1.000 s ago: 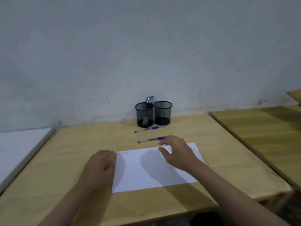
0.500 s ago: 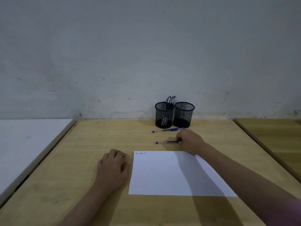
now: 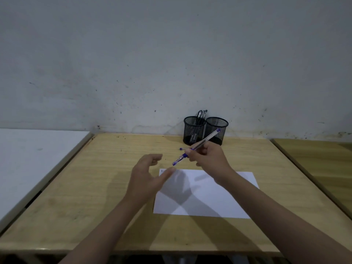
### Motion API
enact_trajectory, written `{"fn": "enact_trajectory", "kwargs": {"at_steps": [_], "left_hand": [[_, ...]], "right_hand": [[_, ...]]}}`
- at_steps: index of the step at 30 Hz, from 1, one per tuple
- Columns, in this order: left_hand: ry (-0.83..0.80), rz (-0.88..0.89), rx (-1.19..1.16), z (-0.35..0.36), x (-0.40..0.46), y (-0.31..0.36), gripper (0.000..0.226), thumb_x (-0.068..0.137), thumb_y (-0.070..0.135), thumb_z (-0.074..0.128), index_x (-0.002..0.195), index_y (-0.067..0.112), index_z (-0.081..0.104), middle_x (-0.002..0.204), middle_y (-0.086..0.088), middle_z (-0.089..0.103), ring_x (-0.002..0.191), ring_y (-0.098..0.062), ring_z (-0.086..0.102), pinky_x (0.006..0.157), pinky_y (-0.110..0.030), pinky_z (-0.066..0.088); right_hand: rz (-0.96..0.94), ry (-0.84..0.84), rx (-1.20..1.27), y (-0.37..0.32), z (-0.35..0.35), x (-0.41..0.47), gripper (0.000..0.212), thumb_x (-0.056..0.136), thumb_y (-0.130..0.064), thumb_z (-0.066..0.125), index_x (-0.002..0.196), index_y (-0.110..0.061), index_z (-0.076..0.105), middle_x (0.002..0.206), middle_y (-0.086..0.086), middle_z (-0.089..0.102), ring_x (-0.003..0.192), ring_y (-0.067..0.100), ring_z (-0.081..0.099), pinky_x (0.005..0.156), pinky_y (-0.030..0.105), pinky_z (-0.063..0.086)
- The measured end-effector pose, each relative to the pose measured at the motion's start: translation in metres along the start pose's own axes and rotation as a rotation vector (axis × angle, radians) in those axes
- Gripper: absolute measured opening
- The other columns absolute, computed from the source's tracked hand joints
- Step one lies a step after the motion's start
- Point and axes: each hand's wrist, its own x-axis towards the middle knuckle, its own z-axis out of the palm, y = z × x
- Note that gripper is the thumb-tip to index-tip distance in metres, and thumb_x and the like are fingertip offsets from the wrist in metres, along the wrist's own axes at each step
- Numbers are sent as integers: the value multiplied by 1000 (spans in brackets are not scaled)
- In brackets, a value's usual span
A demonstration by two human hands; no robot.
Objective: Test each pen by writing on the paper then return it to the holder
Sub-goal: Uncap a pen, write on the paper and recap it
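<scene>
The clear-barrelled pen with a blue cap (image 3: pixel 196 147) is pinched in the curled fingers of the right hand (image 3: pixel 211 159), raised above the far edge of the white sheet of paper (image 3: pixel 219 199), capped end tilted down-left. Small marks at the paper's far-left corner are too faint to read. The left hand (image 3: pixel 146 178) hovers with fingers spread, holding nothing, near the pen's cap; two black mesh holders (image 3: pixel 205 130) stand at the far edge of the wooden table (image 3: pixel 95 187), three dark pens (image 3: pixel 202 116) in the left one.

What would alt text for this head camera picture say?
A person's right hand holds a blue pen above a white paper on a wooden table, the open left hand reaching toward it. Two black mesh holders stand behind.
</scene>
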Motion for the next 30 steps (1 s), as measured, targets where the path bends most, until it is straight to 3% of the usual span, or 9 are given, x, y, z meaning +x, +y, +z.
{"fn": "enact_trajectory", "kwargs": {"at_steps": [3, 7, 17, 21, 24, 27, 30], "left_hand": [[-16, 129, -56, 9, -2, 22, 45, 64, 33, 82, 102, 21, 63, 98, 10, 65, 89, -2, 61, 78, -15, 49], [50, 255, -48, 16, -4, 34, 16, 72, 11, 76, 87, 11, 70, 78, 0, 68, 73, -8, 60, 69, -28, 51], [0, 192, 19, 32, -9, 62, 9, 77, 13, 69, 76, 4, 70, 68, -10, 67, 63, -21, 60, 61, -44, 52], [19, 217, -3, 17, -27, 68, 9, 76, 13, 69, 69, 8, 66, 66, -4, 66, 59, -12, 59, 58, -31, 51], [80, 213, -24, -9, -42, 60, 7, 76, 13, 71, 71, 9, 68, 62, 3, 65, 61, -9, 60, 54, -14, 47], [164, -6, 63, -23, -30, 27, 7, 78, 17, 69, 73, 14, 72, 61, 12, 63, 61, -1, 61, 55, -6, 42], [134, -149, 220, -31, -18, -16, 11, 81, 22, 66, 80, 13, 72, 76, 0, 69, 72, -13, 62, 62, -17, 43]], "right_hand": [[76, 20, 43, -7, 6, -12, 12, 84, -23, 69, 81, -11, 66, 69, 0, 70, 59, 4, 63, 59, 22, 50], [100, 35, 34, -12, 2, -20, 19, 87, -26, 65, 76, -11, 66, 65, 0, 67, 63, 9, 62, 62, 26, 50], [330, 63, 265, 1, -7, -15, 23, 89, -18, 62, 69, -9, 57, 57, 3, 51, 54, 16, 47, 59, 31, 42], [438, 501, 346, 17, -57, 11, 24, 93, -12, 50, 70, -17, 44, 64, 3, 43, 53, 15, 44, 45, 26, 42], [368, 721, 319, 24, -95, 15, 23, 93, -18, 52, 70, -18, 47, 68, 1, 49, 57, 13, 47, 53, 26, 44], [296, 582, 384, 18, -74, 11, 21, 90, -18, 58, 70, -15, 55, 64, 2, 51, 56, 11, 46, 54, 26, 42], [261, 435, 385, 15, -50, 2, 14, 89, -15, 61, 75, -11, 62, 65, 3, 55, 57, 12, 49, 56, 28, 44]]}}
